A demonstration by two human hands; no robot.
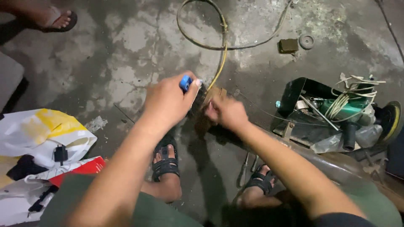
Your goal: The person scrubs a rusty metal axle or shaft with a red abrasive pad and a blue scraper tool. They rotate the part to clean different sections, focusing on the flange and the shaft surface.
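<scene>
I am gripping a blue-handled wire brush [191, 90] in my left hand [168, 103] | my right hand [227, 112] is pinching the small rusty part [213, 94] above the concrete floor [126, 63] | judging: I am keeping strokes short, fingers clear of bristles.

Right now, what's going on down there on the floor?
A person squats over a cracked concrete floor. The left hand grips a blue-handled brush with dark bristles, pressed against a small brownish part that the right hand pinches. A yellowish cable runs up from the part and loops on the floor. To the right sits an open black box holding a green power tool; plastic bags lie to the left.
</scene>
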